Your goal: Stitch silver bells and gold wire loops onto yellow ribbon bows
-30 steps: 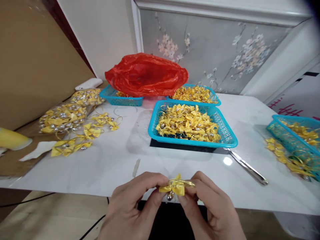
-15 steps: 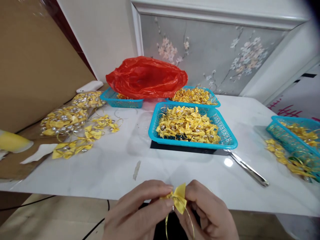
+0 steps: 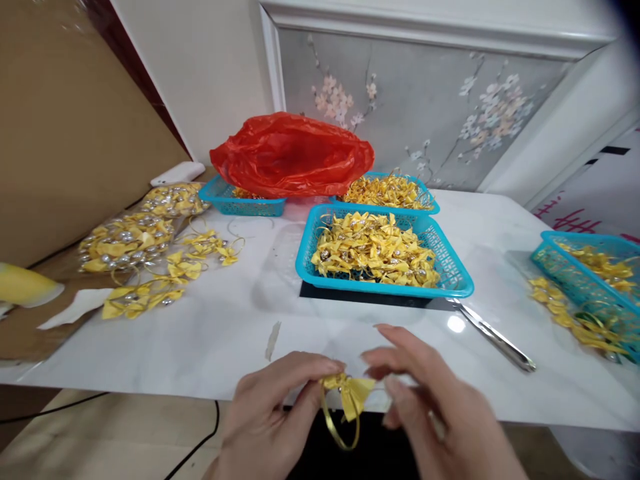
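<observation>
My left hand (image 3: 273,417) pinches a small yellow ribbon bow (image 3: 350,395) with a gold loop hanging under it, at the near edge of the white table (image 3: 225,333). My right hand (image 3: 440,413) is just right of the bow, blurred, with fingers spread and partly lifted off it. A blue basket (image 3: 453,280) full of yellow bows with silver beads sits just beyond my hands.
A red plastic bag (image 3: 293,155) lies over a blue basket (image 3: 220,197) at the back, beside another filled basket (image 3: 390,190). A further basket (image 3: 575,267) stands at right. Loose bows (image 3: 150,267) spread at left. Metal tweezers (image 3: 495,337) lie right of centre.
The bow has turned in my fingers and its gold loop now hangs down. My right hand has let go of the bow and lifted, its fingers spreading.
</observation>
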{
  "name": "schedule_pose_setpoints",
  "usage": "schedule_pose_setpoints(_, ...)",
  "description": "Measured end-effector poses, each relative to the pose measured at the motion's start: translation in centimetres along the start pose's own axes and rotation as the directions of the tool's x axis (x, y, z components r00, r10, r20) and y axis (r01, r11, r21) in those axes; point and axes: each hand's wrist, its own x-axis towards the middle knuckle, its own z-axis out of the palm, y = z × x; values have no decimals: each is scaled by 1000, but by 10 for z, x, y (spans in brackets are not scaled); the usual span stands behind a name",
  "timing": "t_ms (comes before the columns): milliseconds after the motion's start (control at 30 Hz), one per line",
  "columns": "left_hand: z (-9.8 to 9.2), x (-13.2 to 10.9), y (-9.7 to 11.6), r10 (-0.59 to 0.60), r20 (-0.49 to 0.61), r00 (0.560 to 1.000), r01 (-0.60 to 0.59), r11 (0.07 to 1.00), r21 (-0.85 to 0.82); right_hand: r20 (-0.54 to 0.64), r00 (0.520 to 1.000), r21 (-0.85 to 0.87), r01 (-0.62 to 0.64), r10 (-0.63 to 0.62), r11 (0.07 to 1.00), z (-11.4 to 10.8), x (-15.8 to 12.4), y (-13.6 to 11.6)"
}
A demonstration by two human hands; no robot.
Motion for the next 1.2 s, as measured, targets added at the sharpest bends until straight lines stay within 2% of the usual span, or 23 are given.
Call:
schedule_pose_setpoints(67, 1, 3, 2, -112, 46, 993, 112, 994, 8, 28, 996, -70, 85, -84, 994, -18, 15, -2)
schedule_pose_setpoints(133, 1, 4, 5, -198, 118, 973, 198, 980, 14, 156, 985, -25, 83, -78, 996, -27, 31, -4)
schedule_pose_setpoints(200, 1, 4, 8, -269, 170, 948, 269, 963, 22, 337, 941, 62, -33, 10, 997, -26, 43, -6)
schedule_pose_setpoints(300, 3, 5, 13, -357, 182, 916, 364, 931, -8, 538, 831, 163, -266, 141, 950, -18, 53, -5)
schedule_pose_setpoints(400, 4, 5, 15, -421, 172, 891, 434, 900, -45, 622, 766, 213, -364, 161, 907, -12, 56, -4)
schedule_pose_setpoints(533, 1, 4, 10, -432, 190, 882, 438, 899, 11, 644, 753, 185, -328, 138, 926, -8, 54, -3)
schedule_pose_setpoints(600, -3, 4, 8, -400, 259, 879, 406, 913, 32, 616, 773, 254, -379, 153, 890, -3, 54, -1)
schedule_pose_setpoints(633, -5, 5, 8, -376, 306, 875, 385, 922, 33, 580, 793, 339, -443, 187, 830, -1, 54, 1)
schedule_pose_setpoints(700, -9, 7, 9, -336, 386, 859, 365, 931, 0, 489, 824, 536, -542, 285, 647, 4, 58, 6)
schedule_pose_setpoints(767, -12, 9, 12, -327, 441, 836, 398, 914, -77, 412, 829, 664, -558, 378, 498, 6, 62, 13)
schedule_pose_setpoints(900, -15, 13, 19, -319, 498, 806, 504, 812, -296, 345, 832, 745, -524, 434, 413, 1, 69, 23)
schedule_pose_setpoints(967, -17, 13, 21, -327, 511, 795, 550, 743, -381, 301, 843, 774, -489, 446, 402, -5, 68, 24)
schedule_pose_setpoints(1067, -20, 13, 20, -342, 582, 738, 637, 639, -431, 213, 872, 802, -413, 441, 431, -19, 60, 26)
schedule_pose_setpoints(1133, -23, 12, 18, -326, 629, 705, 673, 586, -450, 86, 895, 793, -328, 438, 513, -36, 52, 31)
schedule_pose_setpoints(1200, -27, 10, 13, -305, 646, 700, 681, 558, -475, -143, 896, 724, -195, 421, 661, -60, 44, 41)
